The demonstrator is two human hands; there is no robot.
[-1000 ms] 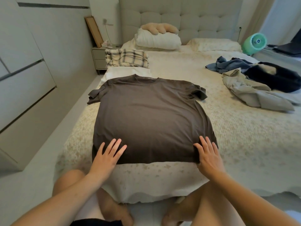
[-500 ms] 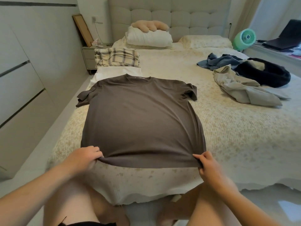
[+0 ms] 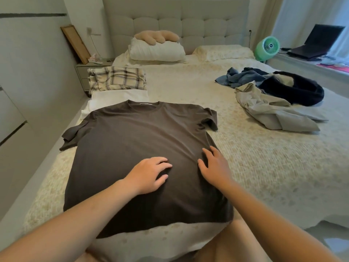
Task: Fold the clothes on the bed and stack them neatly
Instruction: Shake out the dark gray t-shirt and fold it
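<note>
Left hand (image 3: 149, 173), right hand (image 3: 214, 167) flat on T-shirt (image 3: 132, 140)

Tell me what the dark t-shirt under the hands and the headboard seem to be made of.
Dark t-shirt: looks like thin matte knit, probably cotton jersey; it lies limp with soft, shallow wrinkles and no sheen. Headboard: grey upholstery, apparently padded fabric; tufted into puffy squares, matte, though leatherette cannot be ruled out.

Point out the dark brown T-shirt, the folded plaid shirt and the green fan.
dark brown T-shirt (image 3: 132, 140): head view, chest
folded plaid shirt (image 3: 117, 79): head view, top
green fan (image 3: 267, 47): head view, grille
</note>
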